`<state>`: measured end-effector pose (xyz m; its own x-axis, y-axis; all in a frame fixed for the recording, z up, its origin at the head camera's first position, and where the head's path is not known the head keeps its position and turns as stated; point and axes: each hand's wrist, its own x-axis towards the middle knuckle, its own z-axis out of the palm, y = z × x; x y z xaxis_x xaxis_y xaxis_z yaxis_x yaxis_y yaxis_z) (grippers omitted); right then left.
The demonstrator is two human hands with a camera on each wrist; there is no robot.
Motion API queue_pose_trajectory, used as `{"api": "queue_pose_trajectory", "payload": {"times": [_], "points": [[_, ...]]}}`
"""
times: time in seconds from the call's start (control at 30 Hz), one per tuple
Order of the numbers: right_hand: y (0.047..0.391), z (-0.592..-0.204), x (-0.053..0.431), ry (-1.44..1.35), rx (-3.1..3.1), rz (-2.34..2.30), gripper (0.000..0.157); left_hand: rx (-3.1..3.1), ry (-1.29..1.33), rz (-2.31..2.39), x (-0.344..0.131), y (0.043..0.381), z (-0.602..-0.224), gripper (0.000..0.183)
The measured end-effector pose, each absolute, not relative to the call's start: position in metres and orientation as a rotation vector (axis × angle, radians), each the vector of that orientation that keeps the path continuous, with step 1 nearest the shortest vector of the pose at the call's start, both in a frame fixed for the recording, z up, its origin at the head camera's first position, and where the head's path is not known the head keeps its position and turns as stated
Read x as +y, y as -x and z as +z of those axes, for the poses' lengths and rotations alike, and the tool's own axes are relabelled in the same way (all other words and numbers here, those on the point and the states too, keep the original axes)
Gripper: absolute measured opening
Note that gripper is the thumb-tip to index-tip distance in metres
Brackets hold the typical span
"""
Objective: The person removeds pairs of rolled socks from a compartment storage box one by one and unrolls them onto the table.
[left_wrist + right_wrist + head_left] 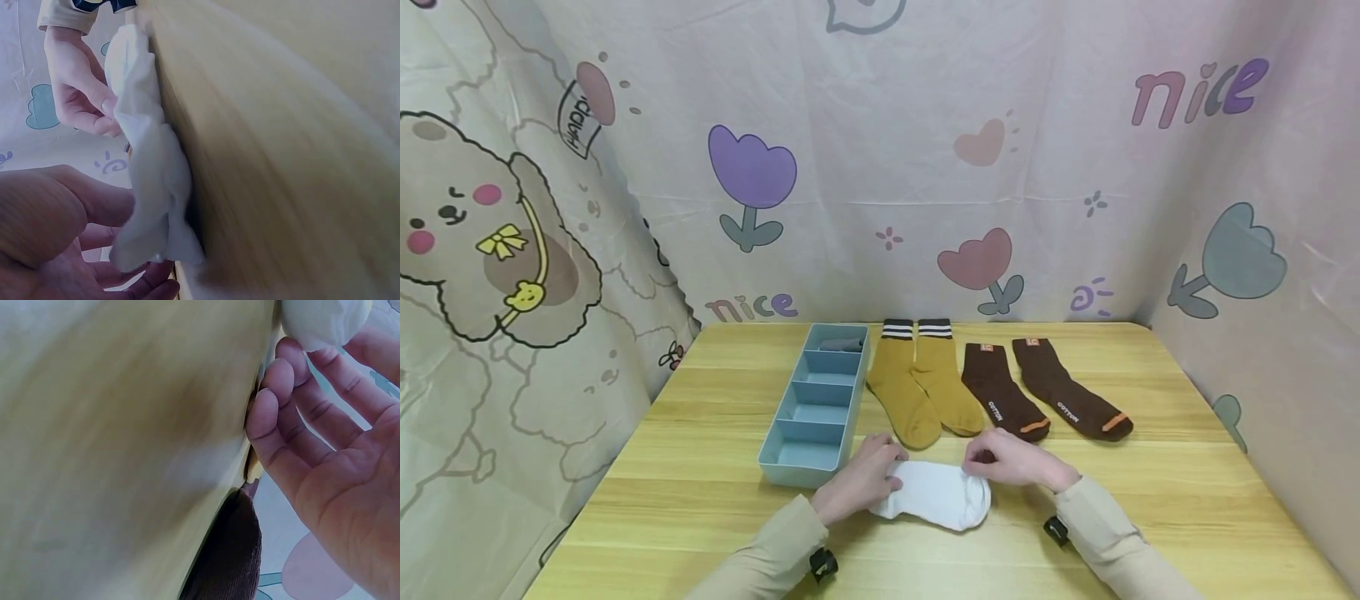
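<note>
A folded pair of white socks lies near the front of the table, between both hands. My left hand holds its left end; in the left wrist view the thumb lies along one side of the white cloth and the fingers curl behind it. At the other end, my right hand pinches the top right edge. The right wrist view shows that thumb and forefinger at the white fabric, with the other fingers bent below.
A blue-grey divided box stands left of the socks, a dark grey item in its far compartment. Mustard socks with striped cuffs and two brown socks lie behind the hands. A printed curtain hangs beyond the wooden table.
</note>
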<state>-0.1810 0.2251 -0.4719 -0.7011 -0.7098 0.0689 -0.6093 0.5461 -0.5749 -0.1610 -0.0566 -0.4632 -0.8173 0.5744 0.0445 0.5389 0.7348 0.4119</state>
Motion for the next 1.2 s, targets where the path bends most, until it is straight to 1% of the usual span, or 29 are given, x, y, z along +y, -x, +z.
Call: {"api": "queue_pose_trajectory", "payload": {"times": [0.13, 0.27, 0.53, 0.9, 1.2], "points": [[0.178, -0.470, 0.226, 1.154, 2.597, -0.859, 0.013, 2.865, -0.923, 0.625, -0.056, 0.163, -0.464, 0.028], [0.175, -0.468, 0.225, 1.128, 2.552, -0.873, 0.010, 2.886, -0.921, 0.602, -0.055, 0.165, -0.464, 0.027], [0.171, -0.467, 0.222, 1.095, 2.486, -0.871, 0.014, 2.871, -0.892, 0.617, -0.055, 0.167, -0.464, 0.027], [0.166, -0.463, 0.214, 1.122, 2.427, -0.858, 0.010, 2.963, -0.994, 0.520, -0.053, 0.169, -0.465, 0.028], [0.162, -0.463, 0.208, 1.126, 2.377, -0.856, 0.008, 2.974, -0.993, 0.565, -0.052, 0.168, -0.468, 0.033]]}}
